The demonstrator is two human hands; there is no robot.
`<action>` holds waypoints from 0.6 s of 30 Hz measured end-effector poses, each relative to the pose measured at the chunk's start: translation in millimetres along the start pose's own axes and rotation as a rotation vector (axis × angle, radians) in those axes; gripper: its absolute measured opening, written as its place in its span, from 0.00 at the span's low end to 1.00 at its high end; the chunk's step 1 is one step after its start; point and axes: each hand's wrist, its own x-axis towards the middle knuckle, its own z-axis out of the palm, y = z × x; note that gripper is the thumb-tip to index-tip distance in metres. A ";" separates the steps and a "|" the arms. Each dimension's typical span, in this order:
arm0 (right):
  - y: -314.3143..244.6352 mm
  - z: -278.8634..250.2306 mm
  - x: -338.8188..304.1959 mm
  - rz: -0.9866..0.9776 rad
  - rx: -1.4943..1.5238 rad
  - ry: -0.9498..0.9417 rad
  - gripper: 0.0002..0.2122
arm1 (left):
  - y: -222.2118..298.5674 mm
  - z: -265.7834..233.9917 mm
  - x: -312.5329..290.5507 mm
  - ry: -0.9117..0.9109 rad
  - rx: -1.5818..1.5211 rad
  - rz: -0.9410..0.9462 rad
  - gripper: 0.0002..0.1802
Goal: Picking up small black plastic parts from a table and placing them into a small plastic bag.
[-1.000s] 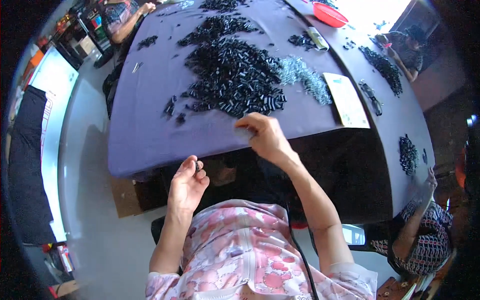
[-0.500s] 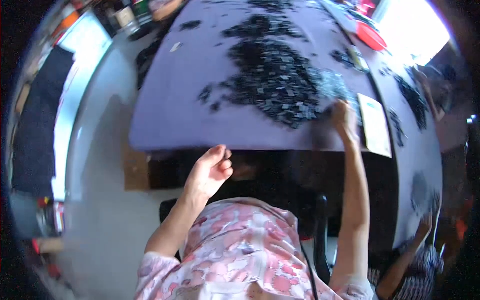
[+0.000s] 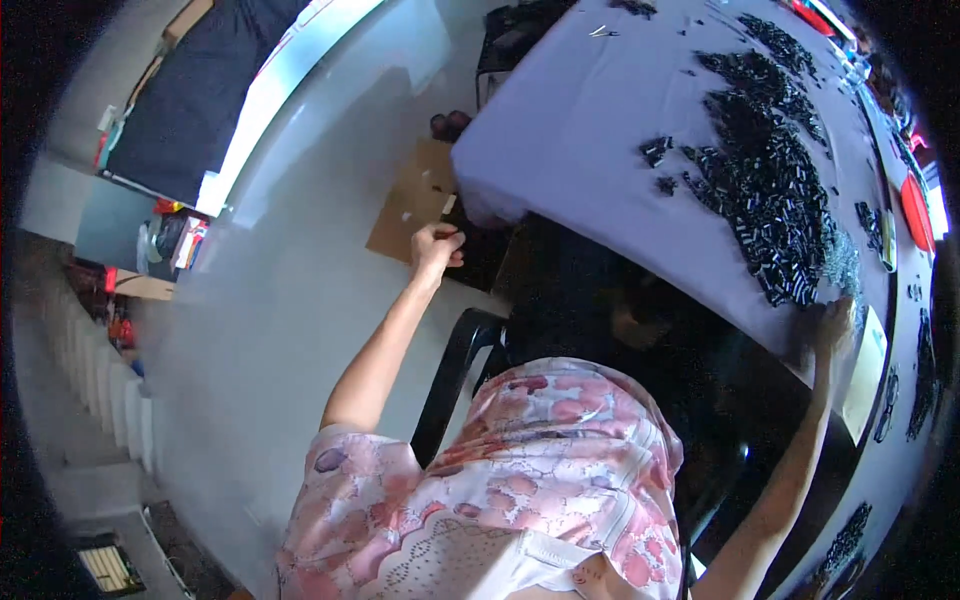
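Observation:
My left hand (image 3: 437,250) is held out over an open cardboard box (image 3: 405,205) beside the table's corner. Its fingers are curled and pinched together; what they hold, if anything, is too small to make out. At the table's near edge, my right hand (image 3: 838,325) rests with bent, closed fingers beside a heap of small clear pieces (image 3: 840,262). Whatever those fingers grip is hidden. A large pile of small black pieces (image 3: 775,190) spreads over the lilac-covered table (image 3: 570,130), its near end just left of the right hand.
A pale sheet (image 3: 866,375) lies right of my right hand. Farther back is a red basin (image 3: 916,213). A pair of tweezer-like tools (image 3: 604,32) lies at the table's far left. A black chair armrest (image 3: 455,370) stands by my left side. Another table with black pieces (image 3: 848,535) runs along the right.
My view has swung left. My left hand has moved from in front of the table edge to over the cardboard box; the dark piece at its fingertips no longer shows. The right hand stays by the clear pieces.

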 end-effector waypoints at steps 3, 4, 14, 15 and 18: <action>-9.2 -11.3 -5.1 -0.004 0.008 0.024 0.05 | -11.1 10.6 18.3 0.027 0.085 -0.019 0.19; -13.1 -16.4 -7.9 0.008 0.078 0.023 0.05 | -9.6 11.8 19.5 0.007 0.010 -0.010 0.20; -88.0 -71.9 -13.5 0.321 0.575 0.014 0.17 | 74.5 58.8 -53.2 -0.006 0.188 0.821 0.03; -101.9 -77.4 -15.2 0.336 0.727 0.006 0.19 | 84.6 68.1 -59.1 -0.072 0.196 0.828 0.03; -144.6 -94.3 -25.3 0.224 1.064 -0.041 0.17 | 113.7 106.0 -63.3 -0.285 0.179 0.840 0.03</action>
